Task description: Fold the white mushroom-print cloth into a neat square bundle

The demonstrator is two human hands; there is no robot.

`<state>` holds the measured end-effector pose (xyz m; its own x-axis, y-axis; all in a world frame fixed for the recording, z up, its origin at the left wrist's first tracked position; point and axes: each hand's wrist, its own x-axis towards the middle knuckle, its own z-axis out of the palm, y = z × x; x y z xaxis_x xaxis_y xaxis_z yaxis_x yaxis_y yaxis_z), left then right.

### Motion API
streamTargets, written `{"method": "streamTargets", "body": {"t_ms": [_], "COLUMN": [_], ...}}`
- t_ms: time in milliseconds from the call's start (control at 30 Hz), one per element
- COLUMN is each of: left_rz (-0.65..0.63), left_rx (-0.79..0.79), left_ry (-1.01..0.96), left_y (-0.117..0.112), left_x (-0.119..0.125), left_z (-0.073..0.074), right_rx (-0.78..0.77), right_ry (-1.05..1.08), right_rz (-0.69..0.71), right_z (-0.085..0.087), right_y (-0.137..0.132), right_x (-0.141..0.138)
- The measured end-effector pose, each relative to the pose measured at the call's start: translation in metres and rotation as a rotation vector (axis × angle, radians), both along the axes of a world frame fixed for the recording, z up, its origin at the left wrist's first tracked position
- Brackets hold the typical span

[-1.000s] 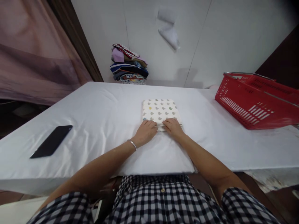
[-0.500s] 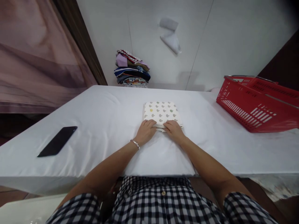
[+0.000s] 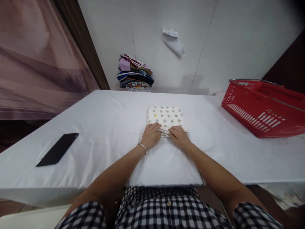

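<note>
A white cloth (image 3: 166, 115) printed with small grey motifs lies folded into a thick square in front of me. At its near left corner my left hand (image 3: 151, 136) is closed on the layered edge, fingertips on top. My right hand (image 3: 179, 136) grips the same near edge farther right, with the thumb side toward the layers. Between the two hands several fold layers of the cloth show. The thumbs are partly hidden.
A black phone (image 3: 57, 149) lies on the white-covered table (image 3: 100, 127) to the left. At the right stands a red basket (image 3: 259, 111). Beyond the far edge is a stack of folded clothes (image 3: 135, 74). A white plastic bag (image 3: 173, 43) appears against the pale panel behind.
Both hands keep their hold on the near edge of the folded cloth. The whole view has shifted slightly, with table items appearing a little lower.
</note>
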<state>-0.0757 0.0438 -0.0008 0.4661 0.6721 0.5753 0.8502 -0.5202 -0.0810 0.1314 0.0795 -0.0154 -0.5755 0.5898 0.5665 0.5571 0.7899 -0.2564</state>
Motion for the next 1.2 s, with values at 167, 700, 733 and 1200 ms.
{"method": "streamTargets", "body": {"t_ms": [167, 700, 733, 1200], "left_rz": [0.005, -0.039, -0.045, -0.026], "left_rx": [-0.022, -0.122, -0.118, -0.147], "left_ry": [-0.016, -0.115, -0.119, -0.032], "left_y": [-0.001, -0.005, -0.005, -0.005], "left_x": [0.001, -0.010, -0.011, -0.011], "left_z": [0.001, 0.003, 0.003, 0.001], "right_rx": [0.032, -0.020, -0.023, -0.003], "right_ry": [-0.086, -0.052, -0.049, -0.099], "right_rz": [0.032, -0.019, -0.018, -0.019], "right_z": [0.003, 0.004, 0.004, 0.004], "right_y": [-0.002, -0.002, -0.002, -0.001], "right_x": [0.002, 0.001, 0.002, 0.002]}}
